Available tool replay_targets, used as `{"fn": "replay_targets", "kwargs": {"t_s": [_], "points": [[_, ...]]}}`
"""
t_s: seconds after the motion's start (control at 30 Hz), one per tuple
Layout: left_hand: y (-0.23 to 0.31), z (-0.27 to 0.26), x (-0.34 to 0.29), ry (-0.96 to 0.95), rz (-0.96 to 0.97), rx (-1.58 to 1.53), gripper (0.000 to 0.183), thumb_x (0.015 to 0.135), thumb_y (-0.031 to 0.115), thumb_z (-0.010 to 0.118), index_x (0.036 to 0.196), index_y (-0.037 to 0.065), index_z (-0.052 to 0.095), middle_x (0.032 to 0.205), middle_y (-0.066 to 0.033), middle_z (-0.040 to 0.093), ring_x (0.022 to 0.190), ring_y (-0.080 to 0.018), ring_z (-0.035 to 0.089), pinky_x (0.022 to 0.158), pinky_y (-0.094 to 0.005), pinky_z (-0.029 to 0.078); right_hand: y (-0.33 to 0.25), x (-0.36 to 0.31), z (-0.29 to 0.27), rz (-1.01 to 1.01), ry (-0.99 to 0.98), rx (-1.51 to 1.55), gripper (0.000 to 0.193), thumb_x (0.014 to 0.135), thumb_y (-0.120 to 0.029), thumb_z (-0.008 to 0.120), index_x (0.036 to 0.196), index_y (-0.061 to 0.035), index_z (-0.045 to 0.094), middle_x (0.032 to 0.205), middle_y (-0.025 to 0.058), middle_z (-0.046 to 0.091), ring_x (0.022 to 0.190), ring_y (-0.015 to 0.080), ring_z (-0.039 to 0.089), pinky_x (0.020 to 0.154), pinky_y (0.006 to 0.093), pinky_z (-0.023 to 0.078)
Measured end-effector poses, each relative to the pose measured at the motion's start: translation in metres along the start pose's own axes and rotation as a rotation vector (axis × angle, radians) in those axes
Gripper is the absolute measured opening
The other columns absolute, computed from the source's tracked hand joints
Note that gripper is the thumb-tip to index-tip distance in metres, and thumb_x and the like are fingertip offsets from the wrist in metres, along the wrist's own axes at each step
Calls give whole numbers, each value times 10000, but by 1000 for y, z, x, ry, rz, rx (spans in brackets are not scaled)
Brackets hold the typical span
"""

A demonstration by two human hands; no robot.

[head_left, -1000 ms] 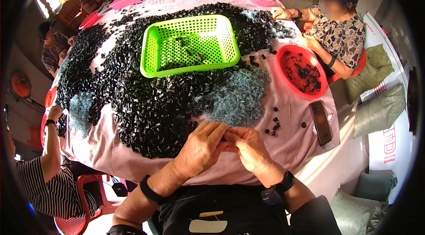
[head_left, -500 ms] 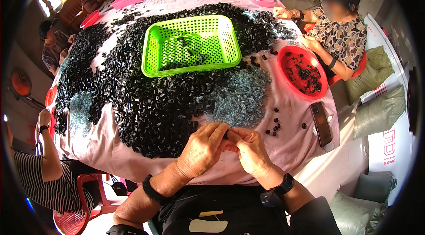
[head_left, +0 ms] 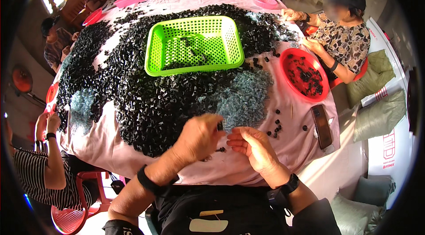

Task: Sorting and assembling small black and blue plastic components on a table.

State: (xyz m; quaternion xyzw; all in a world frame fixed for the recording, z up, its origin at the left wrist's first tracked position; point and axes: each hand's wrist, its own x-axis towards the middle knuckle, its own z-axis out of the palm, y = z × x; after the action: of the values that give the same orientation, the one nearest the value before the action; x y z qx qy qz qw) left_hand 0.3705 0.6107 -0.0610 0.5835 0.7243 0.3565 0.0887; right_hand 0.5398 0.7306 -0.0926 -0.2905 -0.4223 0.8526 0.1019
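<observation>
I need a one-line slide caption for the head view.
Left hand pinches a small black part beside the right hand, near a green basket amid heaped black pieces.

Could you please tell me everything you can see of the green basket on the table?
The green basket is a bright, rectangular tray that looks like plastic, with a perforated grid floor, slotted walls and a rolled rim. It sits flat and upright near the middle of the pink-covered table, beyond the person's hands. Only a few small black pieces lie inside it, so its floor mostly shows. The big heap of black pieces presses against its near and left sides. No hand touches it.
</observation>
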Motion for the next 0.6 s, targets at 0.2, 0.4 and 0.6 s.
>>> {"fn": "replay_targets", "kwargs": {"t_s": [0.2,0.4,0.6], "points": [[-29,-44,47,470,-45,77,675,816,-42,664,1428,22,383,1212,-214,627,825,-298,704,725,-363,571,1,-1,0,-18,14,38,273,995,-267,600,1116,-25,640,1021,121,705,928,225,697,817,315,552],[-35,-25,18,73,-93,178,51,812,49,629,809,8,660,843,-149,653,772,-355,661,699,-440,537,1,3,-5,-23,11,45,269,995,-283,610,1096,-37,653,1007,86,706,905,180,696,806,284,557],[-39,-9,-6,-89,-230,407,86,772,90,669,843,41,673,830,-116,618,849,-328,634,733,-451,514,2,2,-3,-24,9,31,275,995,-287,612,1105,-38,655,1004,83,705,904,168,692,814,278,553]]}}
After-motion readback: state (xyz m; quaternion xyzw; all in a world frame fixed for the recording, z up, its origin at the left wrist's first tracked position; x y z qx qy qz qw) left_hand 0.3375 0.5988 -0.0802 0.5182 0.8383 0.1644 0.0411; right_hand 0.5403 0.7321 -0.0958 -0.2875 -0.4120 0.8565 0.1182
